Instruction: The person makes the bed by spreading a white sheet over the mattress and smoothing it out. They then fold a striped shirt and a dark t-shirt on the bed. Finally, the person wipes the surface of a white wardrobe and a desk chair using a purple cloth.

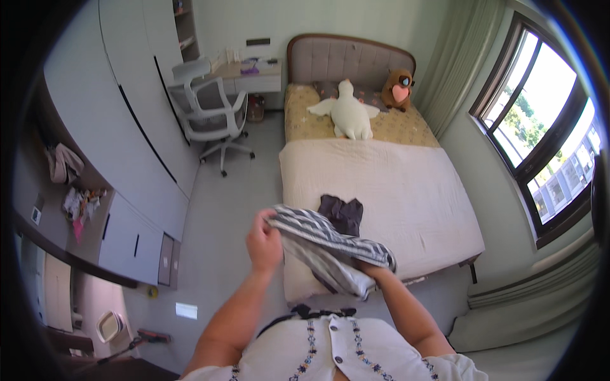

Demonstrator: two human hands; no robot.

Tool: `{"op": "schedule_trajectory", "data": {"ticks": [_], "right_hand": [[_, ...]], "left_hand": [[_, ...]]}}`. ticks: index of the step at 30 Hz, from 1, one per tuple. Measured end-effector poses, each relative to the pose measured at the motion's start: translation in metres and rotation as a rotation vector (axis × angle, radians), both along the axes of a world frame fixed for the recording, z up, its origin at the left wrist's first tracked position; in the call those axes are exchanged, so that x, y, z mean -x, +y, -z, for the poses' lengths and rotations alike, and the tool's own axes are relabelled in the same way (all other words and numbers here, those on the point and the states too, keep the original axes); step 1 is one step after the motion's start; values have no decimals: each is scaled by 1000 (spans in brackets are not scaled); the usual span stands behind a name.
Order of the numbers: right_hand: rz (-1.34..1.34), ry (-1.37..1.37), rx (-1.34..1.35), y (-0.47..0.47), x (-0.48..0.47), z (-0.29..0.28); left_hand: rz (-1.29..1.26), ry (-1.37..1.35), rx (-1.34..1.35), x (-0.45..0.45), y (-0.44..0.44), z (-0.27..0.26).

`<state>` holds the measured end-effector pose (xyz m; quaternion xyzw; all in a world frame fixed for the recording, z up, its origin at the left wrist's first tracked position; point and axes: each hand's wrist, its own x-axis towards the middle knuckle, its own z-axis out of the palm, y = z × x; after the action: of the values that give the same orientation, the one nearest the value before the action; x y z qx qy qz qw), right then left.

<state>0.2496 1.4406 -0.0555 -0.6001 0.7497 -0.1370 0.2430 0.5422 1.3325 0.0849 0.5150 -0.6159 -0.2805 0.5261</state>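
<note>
A dark grey and white striped garment hangs stretched between my two hands above the foot of the bed. My left hand grips its upper left corner with curled fingers. The fingers of my right hand are hidden inside or behind the cloth at its right end, so I cannot see how they are placed. Just beyond the striped cloth, a dark folded garment lies on the pale bedspread. Part of that dark garment is covered from view by the stripes.
Farther up the bed sit a white goose plush and a brown plush animal with a pink heart. A grey office chair stands by the desk. Wardrobes line the left wall; a window is at right.
</note>
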Motion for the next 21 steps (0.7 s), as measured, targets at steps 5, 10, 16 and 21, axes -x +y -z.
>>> {"op": "schedule_trajectory", "data": {"ticks": [5,10,16,21], "right_hand": [[462,-1420,32,-3,-35,-86],[429,-1435,1,0,-6,-58],[-208,-430,-319,50,21,-52],[-97,-704,-500,62,27,-28]], "left_hand": [[-3,8,19,-11,-15,33],[285,595,-557,40,9,45],[337,1042,-669,65,22,23],[204,965,-575,85,23,22]]}}
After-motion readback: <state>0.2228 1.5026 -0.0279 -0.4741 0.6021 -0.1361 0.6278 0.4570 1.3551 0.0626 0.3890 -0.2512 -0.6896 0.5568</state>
